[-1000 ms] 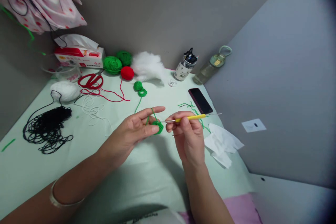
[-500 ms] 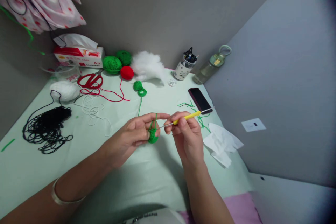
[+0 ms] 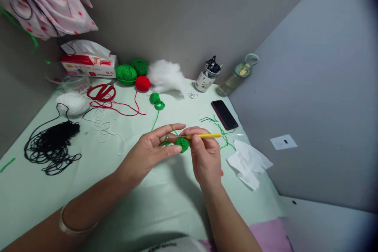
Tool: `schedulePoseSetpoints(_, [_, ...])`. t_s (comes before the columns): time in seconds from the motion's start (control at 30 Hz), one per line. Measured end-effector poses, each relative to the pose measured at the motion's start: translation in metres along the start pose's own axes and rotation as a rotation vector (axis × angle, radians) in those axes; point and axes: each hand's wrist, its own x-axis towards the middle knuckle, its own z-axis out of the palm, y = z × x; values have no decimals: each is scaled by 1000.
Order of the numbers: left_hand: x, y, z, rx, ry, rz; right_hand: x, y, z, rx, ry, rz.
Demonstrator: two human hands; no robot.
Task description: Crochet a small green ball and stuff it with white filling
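Observation:
My left hand (image 3: 153, 147) pinches a small green crochet piece (image 3: 183, 144) between thumb and fingers. Green yarn passes over its raised index finger and trails back to a little green yarn ball (image 3: 154, 98) and a green ring-like piece (image 3: 160, 105). My right hand (image 3: 206, 153) grips a crochet hook (image 3: 209, 136) by its yellow handle, with a metal tip at either end. The hook lies almost level, its left shaft passing along the top edge of the green piece, behind the left thumb. Whether yarn sits on the hook's tip is too small to tell.
Black yarn (image 3: 56, 141), a white yarn ball (image 3: 72, 104) and red scissors (image 3: 102, 92) lie at left. Behind are a tissue box (image 3: 91, 65), green and red yarn balls (image 3: 143, 83) and white stuffing (image 3: 167, 76). A phone (image 3: 224, 114), bottle (image 3: 234, 78) and crumpled tissue (image 3: 248, 163) are right.
My right hand has moved slightly left and down, and the hook has turned from slanted to nearly level, its shaft further across the green piece. That piece has shifted right and up.

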Motion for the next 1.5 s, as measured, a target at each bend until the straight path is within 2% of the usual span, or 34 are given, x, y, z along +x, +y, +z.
schedulePoseSetpoints(0.13, [2, 1, -4, 67, -48, 5, 2, -1, 0, 108, 79, 123])
schedulePoseSetpoints(0.3, [1, 3, -5, 213, 46, 58, 4, -6, 4, 208, 81, 189])
schedulePoseSetpoints(0.5, [-1, 1, -2, 96, 31, 62, 1, -6, 6, 194, 59, 157])
schedulePoseSetpoints(0.73, [-3, 0, -1, 85, 49, 116, -3, -7, 1, 46, -136, -72])
schedulePoseSetpoints(0.87, [-4, -1, 3, 63, 111, 102, -9, -12, -1, -315, -93, -291])
schedulePoseSetpoints(0.97, [-6, -4, 10, 9, 182, 112, -17, -10, -1, -709, -72, -567])
schedulePoseSetpoints(1.03, [-8, -6, 14, -71, 171, 86, -21, -7, -2, -905, -58, -733])
schedulePoseSetpoints(1.1, [-8, -5, 17, -192, 102, 11, -23, -5, -2, -951, -37, -799])
schedulePoseSetpoints(1.17, [-7, -3, 16, -305, 41, -63, -21, -7, -1, -850, -25, -751])
schedulePoseSetpoints(1.27, [-4, 3, 10, -325, 62, -77, -14, -16, 0, -586, 30, -577])
schedulePoseSetpoints(1.37, [-4, 6, 5, -235, 99, -19, -6, -21, 1, -269, 81, -340])
schedulePoseSetpoints(1.43, [-6, 5, 4, -159, 126, 38, -3, -21, 2, -99, 42, -165])
schedulePoseSetpoints(1.5, [-8, 3, 6, -71, 168, 97, -3, -19, 2, -62, -23, -76])
